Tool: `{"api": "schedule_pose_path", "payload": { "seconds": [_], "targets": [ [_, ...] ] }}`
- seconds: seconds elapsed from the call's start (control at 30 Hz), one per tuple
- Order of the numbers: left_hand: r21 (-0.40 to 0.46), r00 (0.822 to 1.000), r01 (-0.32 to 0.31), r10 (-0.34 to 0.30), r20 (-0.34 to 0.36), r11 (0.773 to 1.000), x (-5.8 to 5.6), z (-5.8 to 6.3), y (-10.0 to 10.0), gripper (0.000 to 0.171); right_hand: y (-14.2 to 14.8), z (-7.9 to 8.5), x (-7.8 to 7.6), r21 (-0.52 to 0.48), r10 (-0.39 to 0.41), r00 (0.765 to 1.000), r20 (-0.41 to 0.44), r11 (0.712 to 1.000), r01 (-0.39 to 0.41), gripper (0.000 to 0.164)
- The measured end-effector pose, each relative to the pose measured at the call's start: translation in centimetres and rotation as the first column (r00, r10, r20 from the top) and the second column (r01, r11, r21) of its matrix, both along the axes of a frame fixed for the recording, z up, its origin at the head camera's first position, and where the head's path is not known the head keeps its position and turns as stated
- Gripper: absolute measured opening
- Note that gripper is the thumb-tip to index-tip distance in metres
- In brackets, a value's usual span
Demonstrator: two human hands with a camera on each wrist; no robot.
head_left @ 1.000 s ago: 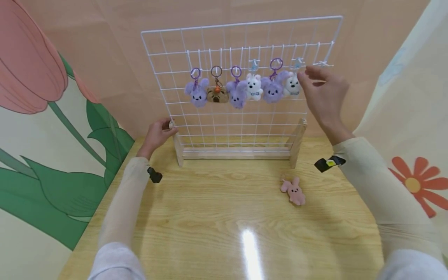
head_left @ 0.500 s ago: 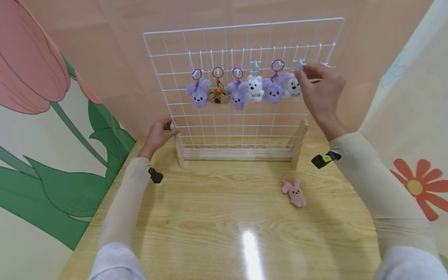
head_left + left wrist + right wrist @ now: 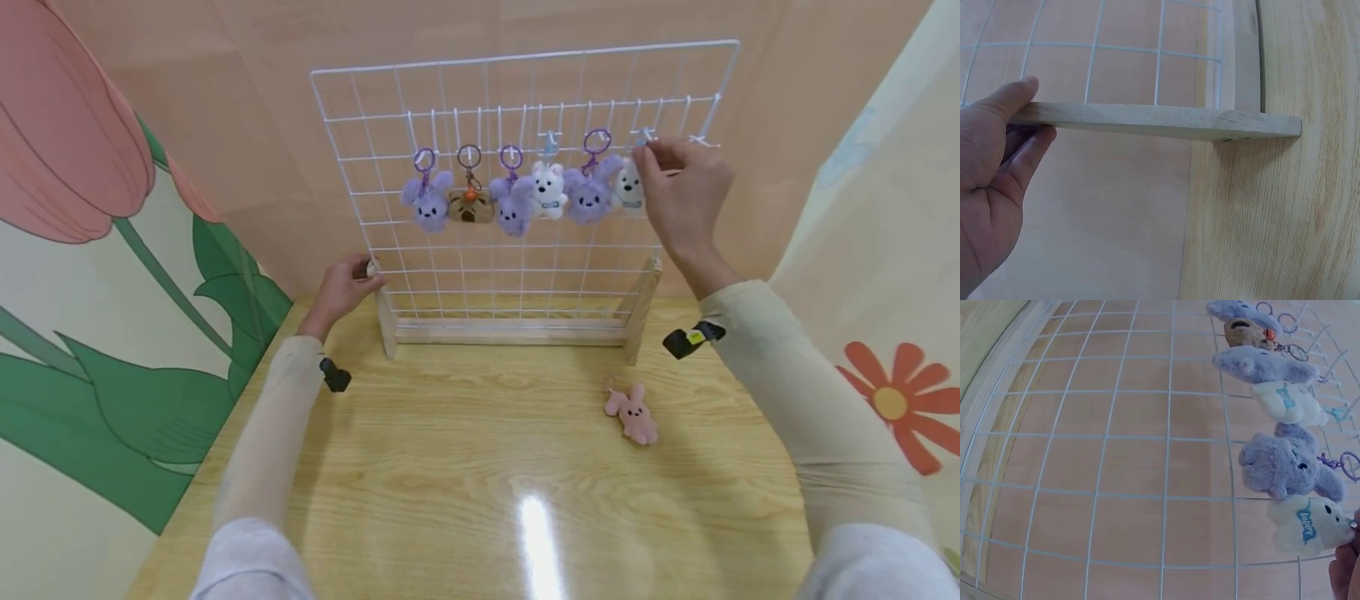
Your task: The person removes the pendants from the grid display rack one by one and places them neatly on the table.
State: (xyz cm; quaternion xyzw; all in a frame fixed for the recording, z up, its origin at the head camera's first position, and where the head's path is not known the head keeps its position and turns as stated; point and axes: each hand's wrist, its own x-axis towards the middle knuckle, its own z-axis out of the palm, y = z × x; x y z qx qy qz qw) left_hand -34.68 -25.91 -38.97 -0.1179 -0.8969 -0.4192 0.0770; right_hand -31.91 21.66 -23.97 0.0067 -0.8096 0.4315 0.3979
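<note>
Post [image 3: 1141, 117] clasped in our left hand [image 3: 345, 287], we pinch a white bear [image 3: 1310, 526] near its top with our right hand [image 3: 688, 196], our two hands well apart. That bear is at the right end of the row on the wire grid [image 3: 585, 52] (beside a purple charm [image 3: 1275, 464]), and we see a pink rabbit [image 3: 636, 417] lying on the bench [image 3: 420, 467] below.
</note>
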Motion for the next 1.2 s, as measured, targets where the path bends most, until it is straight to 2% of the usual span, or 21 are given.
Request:
{"api": "schedule_pose_path", "payload": {
  "seconds": [0.2,0.43,0.7,1.2],
  "targets": [
    [0.001,1.0,0.009,-0.009,-0.004,1.0,0.1,0.1,0.0,0.048,0.1,0.0,-0.1,-0.036,-0.005,1.0,0.002,0.999,0.005,0.026],
    [-0.005,1.0,0.012,-0.012,-0.011,1.0,0.0,0.0,0.0,0.044,0.3,-0.1,0.5,-0.034,0.015,1.0,-0.017,0.999,-0.015,0.028],
    [0.0,1.0,0.011,-0.011,0.002,1.0,0.0,0.0,0.0,0.045,0.4,0.1,1.7,-0.013,0.026,0.997,-0.075,1.0,-0.027,0.026],
    [-0.029,0.999,0.033,-0.033,-0.021,0.999,-0.1,0.0,-0.1,0.042,0.4,0.6,4.1,0.006,0.081,0.992,-0.096,0.997,-0.081,0.026]
  ]
}}
